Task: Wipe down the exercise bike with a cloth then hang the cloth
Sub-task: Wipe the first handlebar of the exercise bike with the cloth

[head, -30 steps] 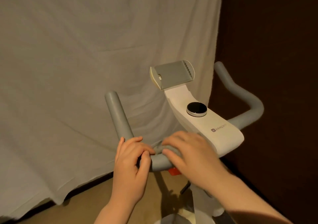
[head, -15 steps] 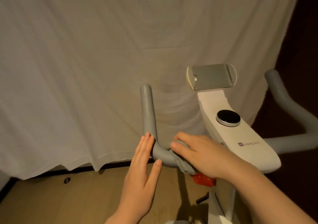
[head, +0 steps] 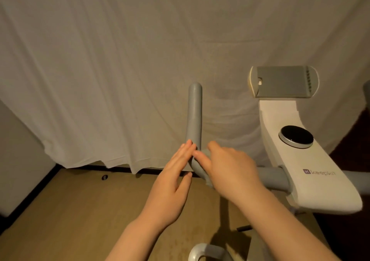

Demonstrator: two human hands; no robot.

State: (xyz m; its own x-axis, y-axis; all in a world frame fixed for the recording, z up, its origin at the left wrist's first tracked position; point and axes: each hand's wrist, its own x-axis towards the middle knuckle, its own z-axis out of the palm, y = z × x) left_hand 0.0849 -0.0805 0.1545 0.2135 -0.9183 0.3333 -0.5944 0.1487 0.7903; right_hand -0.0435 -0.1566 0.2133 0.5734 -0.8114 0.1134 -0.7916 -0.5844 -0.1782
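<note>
The exercise bike's grey left handlebar [head: 194, 116] rises upright and bends right into the white console [head: 312, 172], which carries a black round knob [head: 296, 138] and a grey device holder [head: 283, 81]. A grey cloth [head: 200, 169] is wrapped over the handlebar's bend. My right hand [head: 230, 170] presses on this cloth, its fingers curled over it. My left hand [head: 172, 182] is flat with fingers straight, its fingertips touching the left side of the handlebar at the bend, holding nothing.
A white sheet [head: 120, 70] hangs as a backdrop right behind the bike. Wooden floor [head: 70, 210] lies below. A grey frame part [head: 208, 251] of the bike shows at the bottom edge. Dark wall [head: 358, 132] is at the right.
The view has swung left, so the bike sits further right. My left hand let go of the handlebar and opened flat. My right hand slid the cloth left to the bend.
</note>
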